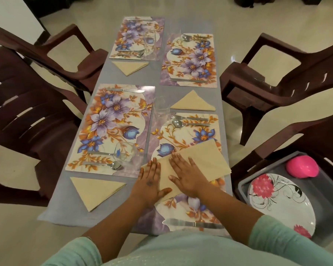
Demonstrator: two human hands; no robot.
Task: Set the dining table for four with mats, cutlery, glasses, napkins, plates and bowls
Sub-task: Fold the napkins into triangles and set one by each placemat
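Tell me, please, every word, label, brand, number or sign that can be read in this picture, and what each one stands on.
None: no readable text shows anywhere.
The knife nearest the person bears a small stamp on its blade, too small and blurred to read.
The left hand has a small dark mark on its back, not legible as text.
The place mats and the plate carry only flower patterns.

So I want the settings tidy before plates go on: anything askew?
Yes. The glass on the near-left mat lies tipped on its side over the fork there. The napkin under both hands is unfinished, lying across the near-right mat.
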